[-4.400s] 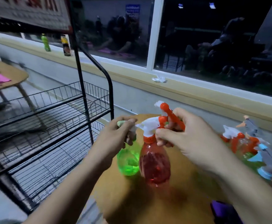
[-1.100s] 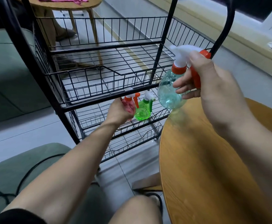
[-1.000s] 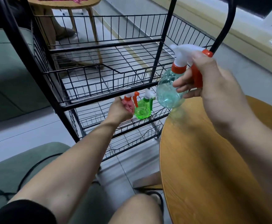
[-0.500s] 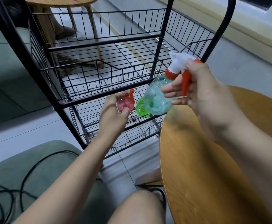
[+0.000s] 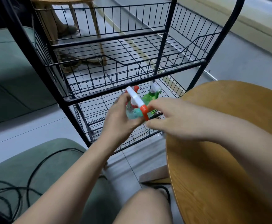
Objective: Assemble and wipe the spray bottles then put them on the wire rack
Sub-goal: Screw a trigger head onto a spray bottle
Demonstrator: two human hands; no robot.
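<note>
Bottle [image 5: 133, 113] is between my hands, off any surface, just in front of the rack's [image 5: 107, 38] lower shelf [image 5: 96, 110].

- Left hand [image 5: 119, 120]: fingers curled round the teal body from the left. That's the real grip.
- Right hand [image 5: 172, 120]: thumb and fingers bracket the orange trigger [image 5: 144, 111] from the right. It's blurred, so I can't tell if it's pinching or letting go.
- Axis: roughly upright, neck up and tipped a little, with the white nozzle pointing away from me into the rack.
- The shelf opening lies straight ahead of the bottle, away from me. The left hand is nearer to it and on the rack side. The right arm reaches over the table [image 5: 229, 143] edge.
- Green bottle [image 5: 149, 98] stands on that shelf just behind and right. Red bottle [image 5: 136, 88] stands beside it, mostly hidden by the nozzle. Bare wire shows to their left, so my guess is the bottle goes forward and slightly left.

Versus half a second back: the right hand alone held the bottle, higher up in front of the middle shelf, and the left hand was at the red bottle. Now the bottle has dropped to lower-shelf level and the left hand has taken the body. Looks like a handover to the left for placing.
</note>
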